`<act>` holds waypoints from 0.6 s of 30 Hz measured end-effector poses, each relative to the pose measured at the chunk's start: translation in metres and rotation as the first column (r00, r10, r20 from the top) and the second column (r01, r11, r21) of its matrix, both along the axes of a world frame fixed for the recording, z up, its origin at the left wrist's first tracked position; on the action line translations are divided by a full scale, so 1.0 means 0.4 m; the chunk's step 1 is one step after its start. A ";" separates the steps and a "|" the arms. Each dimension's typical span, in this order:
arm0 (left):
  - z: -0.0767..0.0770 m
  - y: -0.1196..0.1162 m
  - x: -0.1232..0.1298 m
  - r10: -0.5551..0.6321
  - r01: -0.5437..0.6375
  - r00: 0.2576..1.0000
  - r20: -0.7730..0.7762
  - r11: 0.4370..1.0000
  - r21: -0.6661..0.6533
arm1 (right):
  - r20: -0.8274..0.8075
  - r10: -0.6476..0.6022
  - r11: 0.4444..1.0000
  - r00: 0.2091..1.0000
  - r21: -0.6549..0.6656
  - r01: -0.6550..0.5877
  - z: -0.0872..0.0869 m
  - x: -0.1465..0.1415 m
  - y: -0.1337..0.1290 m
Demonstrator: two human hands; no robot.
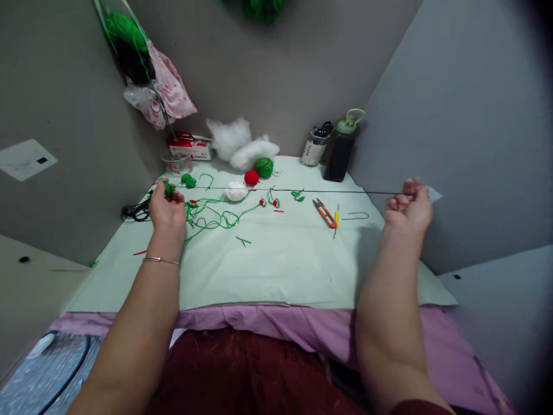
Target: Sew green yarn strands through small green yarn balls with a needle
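Note:
A thin dark thread (328, 191) runs nearly level and taut above the table between my two hands. My left hand (166, 207) is closed around its left end, with a small green piece (169, 188) at the fingertips. Far to the right, my right hand (410, 204) pinches the other end, fingers curled in. Beneath the thread lie green yarn strands (228, 218), small red and white pieces (275, 203), a white yarn ball (236, 191), a red ball (252, 177) and a green ball (264, 168).
Orange snips (325, 214) and a yellow-handled hook (336, 217) lie right of centre. At the back stand a pen cup (314, 150), a dark bottle (340, 155), white stuffing (242, 144) and a clear bowl (177, 165). Grey walls (458, 127) enclose the table.

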State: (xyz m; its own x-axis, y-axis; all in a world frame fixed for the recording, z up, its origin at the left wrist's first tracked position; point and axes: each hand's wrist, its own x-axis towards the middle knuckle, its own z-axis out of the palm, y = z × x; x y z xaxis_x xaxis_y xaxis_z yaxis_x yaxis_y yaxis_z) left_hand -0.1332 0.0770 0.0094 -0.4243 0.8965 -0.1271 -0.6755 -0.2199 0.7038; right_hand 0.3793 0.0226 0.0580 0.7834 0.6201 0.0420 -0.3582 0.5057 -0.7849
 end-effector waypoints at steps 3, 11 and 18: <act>0.020 -0.011 0.030 0.039 -0.040 0.997 0.068 0.999 0.024 | 0.120 0.038 0.999 0.992 -0.043 -0.033 -0.005 0.002 0.004; 0.039 -0.102 0.199 -0.620 0.655 0.742 -0.254 0.752 0.076 | 0.482 0.597 0.798 0.641 -0.273 -0.538 -0.001 -0.284 -0.002; 0.012 -0.134 0.247 -0.749 0.796 0.572 -0.336 0.606 0.003 | 0.796 0.572 0.755 0.197 -0.417 -0.506 -0.034 -0.460 -0.079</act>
